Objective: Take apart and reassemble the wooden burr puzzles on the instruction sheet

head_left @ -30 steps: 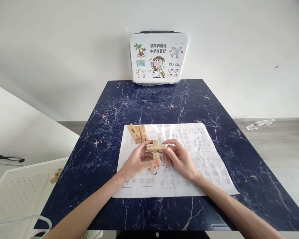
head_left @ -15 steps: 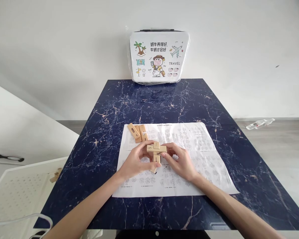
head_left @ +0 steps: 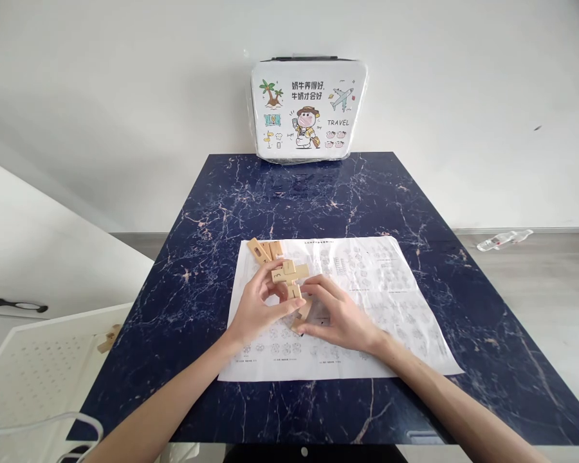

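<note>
My left hand (head_left: 260, 305) grips joined wooden puzzle pieces (head_left: 284, 275) in a cross shape, thumb below and fingers behind, held above the printed sheet (head_left: 390, 308). A "3" and bar-like marks show on their faces. Just right of and below the cross, my right hand (head_left: 342, 315) has its thumb and fingers about a loose notched wooden puzzle piece (head_left: 305, 312), whose right side is partly hidden by the fingers. More wooden pieces (head_left: 258, 251) lie on the sheet's upper left corner, partly behind the cross.
The sheet lies on a dark blue marbled table (head_left: 294, 206). A white printed case (head_left: 311, 109) in clear wrap stands at the back against the wall. On the left are a white perforated bin (head_left: 43, 360) and a white cable (head_left: 43, 424). A clear plastic bottle (head_left: 504, 240) lies on the floor at right.
The cross of joined pieces has moved up and left in my left hand. My right hand has let go of it and moved down to the loose piece below.
</note>
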The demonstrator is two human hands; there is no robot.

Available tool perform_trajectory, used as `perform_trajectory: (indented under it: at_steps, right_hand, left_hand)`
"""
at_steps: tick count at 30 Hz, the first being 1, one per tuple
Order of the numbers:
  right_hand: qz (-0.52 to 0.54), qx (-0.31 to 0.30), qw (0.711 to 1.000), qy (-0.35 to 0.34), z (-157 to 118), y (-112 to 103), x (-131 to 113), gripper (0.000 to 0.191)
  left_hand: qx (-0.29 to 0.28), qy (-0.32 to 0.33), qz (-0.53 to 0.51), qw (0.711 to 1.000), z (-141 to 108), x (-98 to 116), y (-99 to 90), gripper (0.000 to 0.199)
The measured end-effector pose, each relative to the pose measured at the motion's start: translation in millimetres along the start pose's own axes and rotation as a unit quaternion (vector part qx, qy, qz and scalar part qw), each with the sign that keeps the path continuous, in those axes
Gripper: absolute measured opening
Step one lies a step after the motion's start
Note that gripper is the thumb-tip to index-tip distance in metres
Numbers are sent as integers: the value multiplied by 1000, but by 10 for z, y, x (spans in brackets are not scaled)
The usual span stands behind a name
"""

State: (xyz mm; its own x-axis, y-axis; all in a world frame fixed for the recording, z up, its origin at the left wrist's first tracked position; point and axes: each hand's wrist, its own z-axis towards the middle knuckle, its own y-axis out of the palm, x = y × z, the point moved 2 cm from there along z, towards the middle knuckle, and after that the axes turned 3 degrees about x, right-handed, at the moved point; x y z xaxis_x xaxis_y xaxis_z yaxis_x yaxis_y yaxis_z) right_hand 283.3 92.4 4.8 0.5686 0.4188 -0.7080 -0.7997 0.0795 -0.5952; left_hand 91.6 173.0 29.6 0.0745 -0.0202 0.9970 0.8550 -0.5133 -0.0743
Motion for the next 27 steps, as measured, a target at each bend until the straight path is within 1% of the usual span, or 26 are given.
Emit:
perform_trajectory:
  at_steps: [2,4,6,8,9,10,12,16,19,21,27]
  right_hand:
    - [-25,-38,998,-36,-6,18,-14,60]
    - [-56,-52,996,-46,-12,32,-18,62]
    - [-69,-46,996,-41,-14,36,-15,48]
    - [-52,-32,997,-37,-14,32,-7,28]
    - [-35,-27,998,-36,-13,28,-1,21]
    - [-19,-23,999,-34,-13,25,7,18]
    - [-3,-17,1000,-25,-13,20,25,19]
    - [-35,-20,999,-32,-5,14,33,16]
    - [-18,-9,999,-35,3,-12,17,15]
    - [-2,3,1000,-10,0,-32,21,17]
    - [53,41,993,101,-36,-50,90,24]
  left_hand:
    - [14,-1,6,1000,8,18,-2,71]
    - [22,-5,13,1000,12,30,-3,71]
    - [25,-8,16,1000,12,35,-3,72]
    - [28,-10,17,999,10,33,-3,73]
    - [30,-10,16,999,10,30,-4,74]
    - [32,-11,16,999,10,26,-5,75]
    - [35,-13,14,999,12,17,-10,75]
    - [41,-12,14,999,21,11,-20,73]
    - [44,-7,11,999,25,17,-17,71]
    - [46,-5,12,999,26,21,-14,70]
    - [73,22,26,997,43,29,-40,63]
